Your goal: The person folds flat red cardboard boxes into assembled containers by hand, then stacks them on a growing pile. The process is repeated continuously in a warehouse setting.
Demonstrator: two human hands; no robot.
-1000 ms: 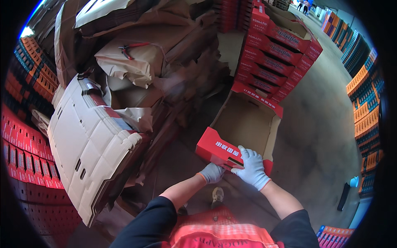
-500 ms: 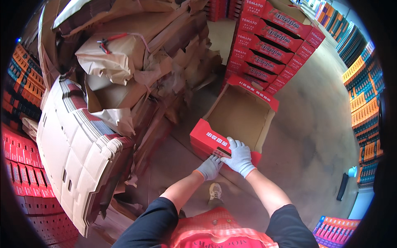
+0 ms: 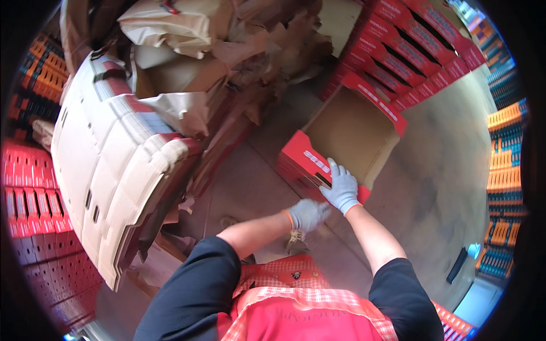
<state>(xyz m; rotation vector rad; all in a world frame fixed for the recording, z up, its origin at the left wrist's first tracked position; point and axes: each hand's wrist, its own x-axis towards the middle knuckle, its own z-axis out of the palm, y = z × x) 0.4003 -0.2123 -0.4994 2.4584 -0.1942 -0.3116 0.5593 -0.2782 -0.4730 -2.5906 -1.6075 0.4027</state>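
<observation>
An open-topped red cardboard box (image 3: 298, 152) with a brown inside stands in front of me, tilted away to the right. My right hand (image 3: 342, 190), in a whitish glove with an orange cuff, grips the near end wall by its rim, close to the hand slot. Its fingers lie over the edge and the thumb is on the outer face. My left hand (image 3: 309, 215), gloved alike, hangs just short of that wall, apart from the box. Motion smears its fingers, and nothing shows in it.
Flat folded cartons (image 3: 108, 153) form a thick stack on the left, beside torn brown paper (image 3: 170, 28). Made-up red boxes (image 3: 392, 51) are piled behind the open box. Orange and teal crates (image 3: 505, 153) line the right edge; more red boxes (image 3: 31, 210) stand far left.
My left hand has come off the box's near wall and drawn back toward me. My right hand stays on the rim. The whole view has shifted, with the scene sliding up and right.
</observation>
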